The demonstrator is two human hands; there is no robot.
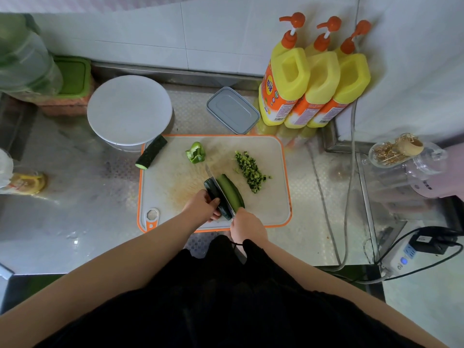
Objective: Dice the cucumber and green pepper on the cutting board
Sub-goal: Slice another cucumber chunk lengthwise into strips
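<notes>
Low in the middle of the frame, your right hand (pixel 247 226) is curled round the handle of the knife (pixel 221 190); the handle itself is hidden. Your left hand (pixel 203 205) grips the near end of the cucumber piece (pixel 216 197), fingers curled on its dark skin. The blade runs along the cucumber, and a long half (pixel 231 190) lies just right of it, cut side up. It looks like the blade sits between the two halves, though the view is poor there. All this is on the cutting board (pixel 266 204). Further up, right of center, sits a pile of small diced bits (pixel 251 170). The green pepper (pixel 195 153) lies near the board's top. Another cucumber chunk (pixel 151 152) hangs over the board's upper left corner onto the counter (pixel 75 202).
</notes>
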